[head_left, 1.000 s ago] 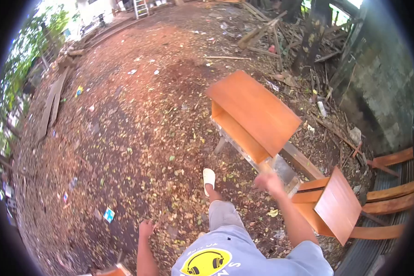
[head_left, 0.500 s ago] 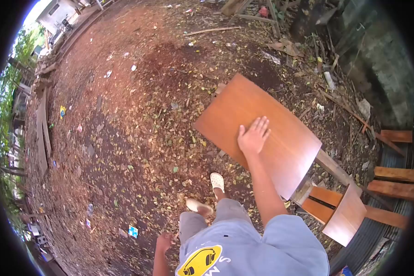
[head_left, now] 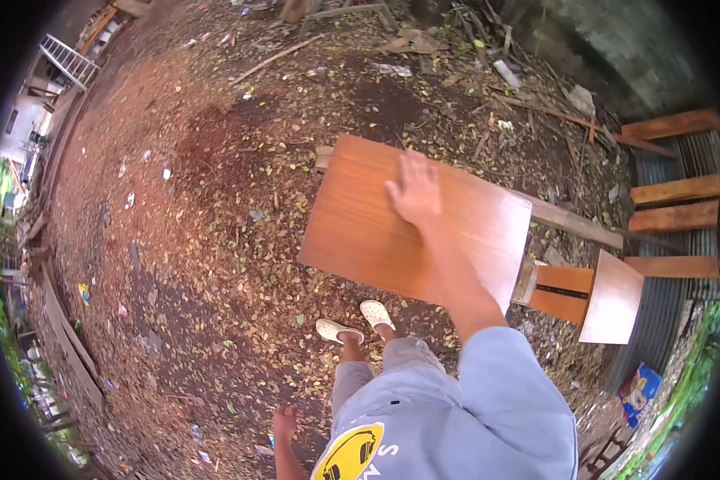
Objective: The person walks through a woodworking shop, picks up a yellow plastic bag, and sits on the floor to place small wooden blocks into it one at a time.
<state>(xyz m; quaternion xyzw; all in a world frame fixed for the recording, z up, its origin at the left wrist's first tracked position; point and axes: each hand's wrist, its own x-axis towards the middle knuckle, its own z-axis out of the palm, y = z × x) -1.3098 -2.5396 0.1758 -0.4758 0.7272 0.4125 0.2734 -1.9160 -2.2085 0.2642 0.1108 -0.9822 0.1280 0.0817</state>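
Whereas one second earlier the right hand (head_left: 416, 190) had been clear of the panel (head_left: 368, 220), beside its near right corner, it lay palm down on the top face, close to the far edge. Half a second earlier it had been nearer the middle of that face. Its fingers were extended, and it gripped nothing. The panel lay ahead of the shoes (head_left: 376, 315), with a beam (head_left: 580, 222) emerging from behind its right edge and a box (head_left: 564, 292) near its right end. The shoes were side by side short of the near edge, where one had been blurred half a second earlier. Well apart from the panel, toward its near left, the left hand (head_left: 285, 424) hung loosely curled; whether it held anything could not be told. Judged from these changes, the work had passed from approach to one-handed contact, from a settled stance.
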